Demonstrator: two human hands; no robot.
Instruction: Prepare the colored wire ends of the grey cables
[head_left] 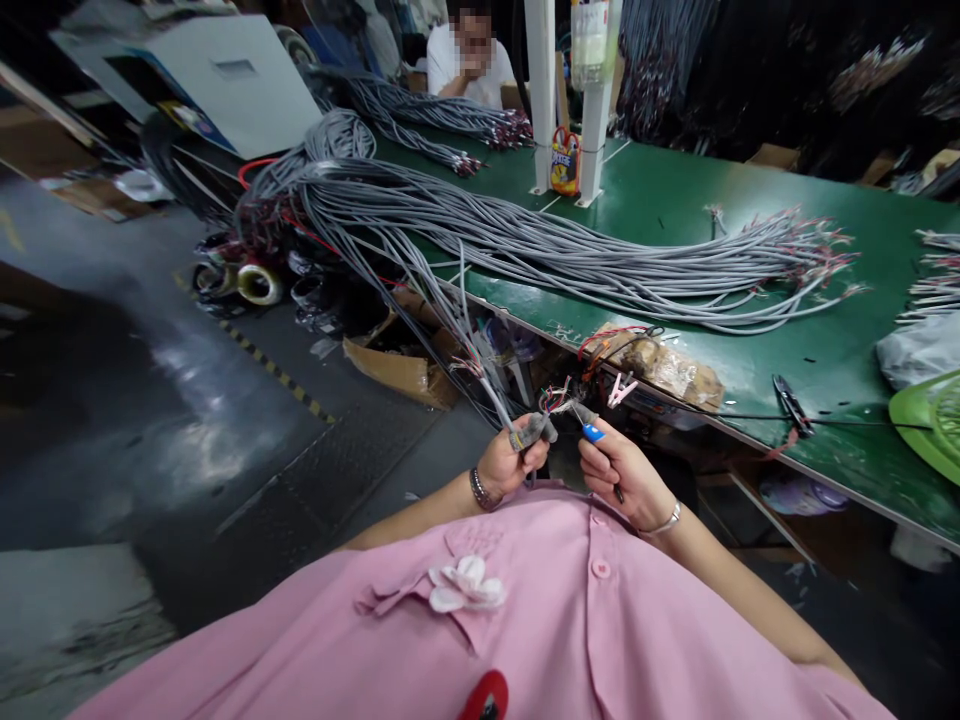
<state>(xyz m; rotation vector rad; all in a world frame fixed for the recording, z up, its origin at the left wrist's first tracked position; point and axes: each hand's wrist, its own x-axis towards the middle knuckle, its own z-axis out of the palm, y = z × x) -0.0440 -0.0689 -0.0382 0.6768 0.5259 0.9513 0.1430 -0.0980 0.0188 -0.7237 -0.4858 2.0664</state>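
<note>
My left hand (516, 458), with grey covers on its fingertips, closes around the end of a grey cable (495, 398). Thin coloured wires (555, 400) fan out of that end, between my two hands. My right hand (622, 472) grips a slim blue-handled tool (592, 433), its dark end showing below the fingers. The tool's tip is close to the loose wires; whether it touches them I cannot tell. A grey cover is on a right fingertip too.
Bundled grey cables (525, 225) lie along the green table (675, 190), some drooping over its near edge. Cutters (791, 405) and a green basket (930, 420) are at the right. A pink clip (621, 390) stands by the edge. Across the table sits a person (480, 75).
</note>
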